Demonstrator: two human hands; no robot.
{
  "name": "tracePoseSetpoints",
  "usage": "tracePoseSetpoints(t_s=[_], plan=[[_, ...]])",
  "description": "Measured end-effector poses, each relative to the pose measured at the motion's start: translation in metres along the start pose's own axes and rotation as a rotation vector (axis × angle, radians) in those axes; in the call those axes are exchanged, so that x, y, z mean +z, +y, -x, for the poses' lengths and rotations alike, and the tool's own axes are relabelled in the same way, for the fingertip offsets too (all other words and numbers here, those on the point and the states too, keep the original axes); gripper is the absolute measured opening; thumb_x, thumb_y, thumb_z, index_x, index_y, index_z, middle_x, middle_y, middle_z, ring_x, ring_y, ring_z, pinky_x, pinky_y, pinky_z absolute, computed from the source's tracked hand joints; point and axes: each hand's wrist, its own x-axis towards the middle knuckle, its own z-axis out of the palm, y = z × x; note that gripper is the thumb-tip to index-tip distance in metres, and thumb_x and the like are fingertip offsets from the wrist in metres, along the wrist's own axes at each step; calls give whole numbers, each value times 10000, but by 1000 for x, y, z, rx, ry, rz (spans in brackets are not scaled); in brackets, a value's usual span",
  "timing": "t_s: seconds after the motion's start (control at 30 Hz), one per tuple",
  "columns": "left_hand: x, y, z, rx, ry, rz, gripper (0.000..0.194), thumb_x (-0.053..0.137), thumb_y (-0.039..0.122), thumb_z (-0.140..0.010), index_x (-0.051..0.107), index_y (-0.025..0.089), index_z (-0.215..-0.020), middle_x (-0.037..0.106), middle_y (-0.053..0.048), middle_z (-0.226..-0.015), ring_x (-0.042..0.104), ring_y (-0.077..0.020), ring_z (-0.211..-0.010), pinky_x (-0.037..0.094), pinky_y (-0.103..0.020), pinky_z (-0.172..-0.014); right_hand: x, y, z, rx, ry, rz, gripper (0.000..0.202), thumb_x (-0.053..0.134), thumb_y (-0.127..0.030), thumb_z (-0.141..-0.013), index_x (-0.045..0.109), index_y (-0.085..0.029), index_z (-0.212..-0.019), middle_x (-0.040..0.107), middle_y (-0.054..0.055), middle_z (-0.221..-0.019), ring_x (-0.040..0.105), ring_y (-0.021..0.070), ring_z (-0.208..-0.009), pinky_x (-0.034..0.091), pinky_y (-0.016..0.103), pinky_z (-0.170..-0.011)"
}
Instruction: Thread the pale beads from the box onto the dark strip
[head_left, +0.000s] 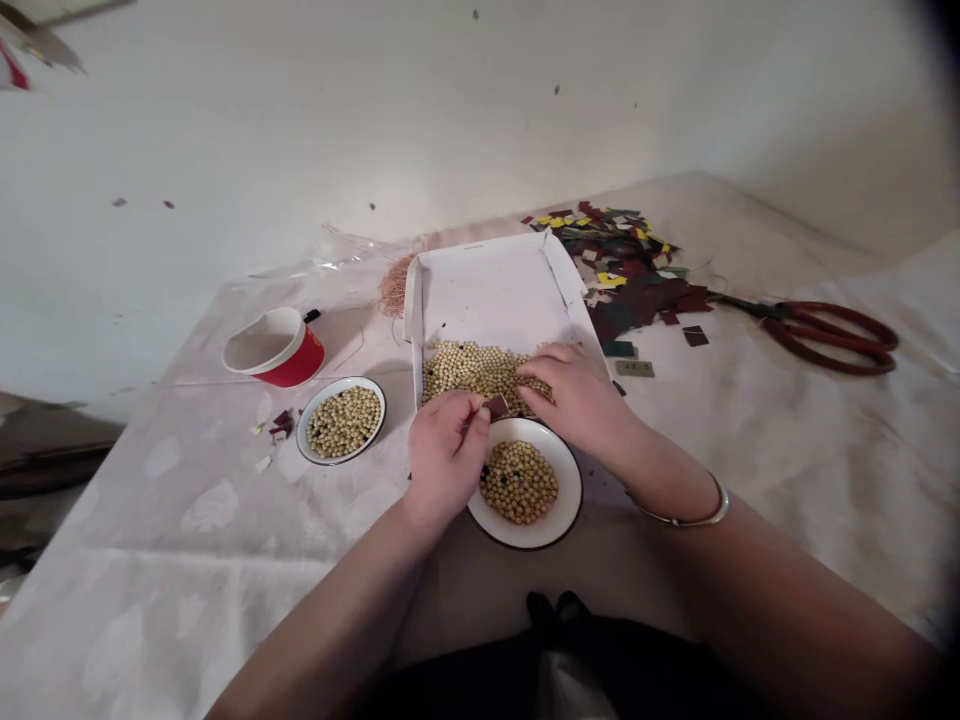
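Note:
My left hand (448, 450) pinches a small dark maroon square (496, 407) between thumb and fingertips, just above the far rim of a white dish. That dark-rimmed dish (568, 490) holds round, tan, bean-like beads (519, 482) with a few black ones among them. Over the near end of a shallow white box (491, 295), my right hand (574, 395) is open, its fingers apart and bent at the bead layer (480, 370) lying there. Whether its fingertips hold a bead is hidden from me.
A smaller dish (382, 425) of similar beads stands at left, beside a red-and-white paper tub (296, 362). Coloured scraps (630, 265) are heaped behind the box's right side, near scissors (817, 335) with reddish handles. A pinkish strand bundle (394, 287) lies at the box's left.

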Motion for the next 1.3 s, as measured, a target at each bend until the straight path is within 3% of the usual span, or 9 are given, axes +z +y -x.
tracePoseSetpoints(t_s=[0.1,0.27,0.47,0.77,0.93,1.1,1.2,1.3], plan=[[0,0,0,13,9,2,175,451,229,-869,549,198,-728,601,-8,-729,553,-162,-752,412,-275,-674,6,3,1,68,-28,132,165,587,-233,-767,655,-166,-902,578,115,-951,495,282,-943,403,447,-832],[1,0,0,18,-2,-15,167,459,221,-859,543,194,-716,598,-13,-724,548,-166,-745,408,-275,-673,7,3,2,94,-73,198,141,587,-239,-767,649,-161,-866,592,112,-910,518,273,-894,418,416,-775],[1,1,0,15,-6,-11,174,454,220,-864,555,199,-724,614,-10,-739,560,-167,-759,409,-277,-691,7,6,1,98,-137,135,43,578,-182,-743,619,-194,-744,621,64,-786,547,221,-785,411,352,-678],[2,0,0,21,-4,-3,154,470,208,-860,560,188,-737,619,-9,-751,549,-161,-764,410,-276,-708,4,1,0,166,-200,65,106,533,-164,-764,578,-198,-674,623,49,-754,552,203,-759,370,317,-632],[2,-1,0,14,-4,-2,157,474,215,-861,571,188,-741,624,-14,-753,555,-167,-767,414,-284,-714,1,-4,-2,197,-78,-79,85,519,-134,-779,571,-198,-799,617,37,-822,549,183,-777,399,306,-671],[2,-2,1,28,3,17,151,471,223,-871,578,189,-770,610,-12,-744,544,-162,-757,409,-277,-687,-8,-22,1,-62,110,-333,105,539,-151,-808,556,-202,-899,586,15,-823,533,153,-799,417,283,-725],[2,-3,1,45,7,40,146,477,241,-869,580,186,-782,609,-21,-758,546,-166,-758,413,-279,-682,-10,-33,4,-199,47,-356,107,542,-139,-819,551,-206,-902,569,2,-811,518,148,-812,403,283,-751],[2,-5,1,63,7,62,134,485,239,-858,586,183,-790,610,-26,-762,552,-171,-761,419,-286,-687,-9,-37,5,-230,-13,-375,124,539,-114,-820,547,-213,-895,565,-9,-819,509,140,-823,390,279,-762]])
